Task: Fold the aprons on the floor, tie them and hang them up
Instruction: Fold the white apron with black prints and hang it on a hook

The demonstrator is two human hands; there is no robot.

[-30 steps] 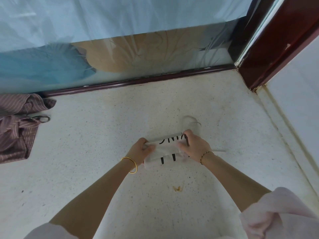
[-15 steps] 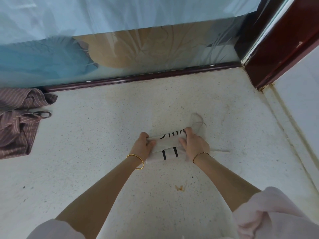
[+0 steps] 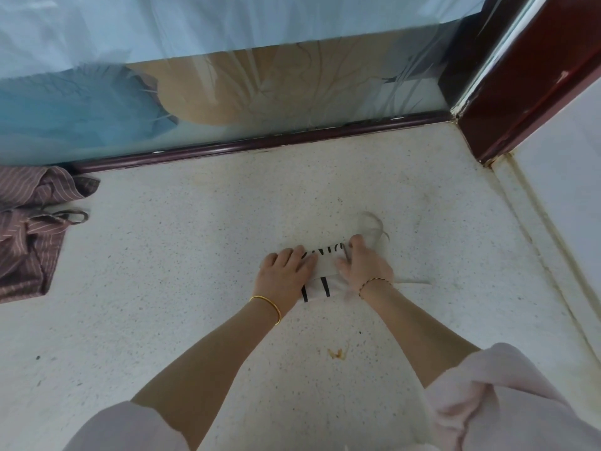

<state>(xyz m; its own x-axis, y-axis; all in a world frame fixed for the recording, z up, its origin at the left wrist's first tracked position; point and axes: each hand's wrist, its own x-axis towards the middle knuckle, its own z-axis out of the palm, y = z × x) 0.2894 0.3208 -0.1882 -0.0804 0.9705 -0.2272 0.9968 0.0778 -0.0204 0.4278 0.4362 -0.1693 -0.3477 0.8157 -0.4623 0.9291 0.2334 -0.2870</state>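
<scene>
Left hand (image 3: 286, 268) presses flat on the folded white apron (image 3: 325, 258) on the floor (image 3: 195, 288), right hand (image 3: 367, 266) pinching its other end, striped apron (image 3: 29, 229) at the left edge.

Your white apron (image 3: 325, 259), black-lettered, is lying folded into a small bundle on the floor (image 3: 182, 288), its tie (image 3: 414, 282) trailing right; your striped maroon apron (image 3: 29, 232) is sitting crumpled far left.
</scene>
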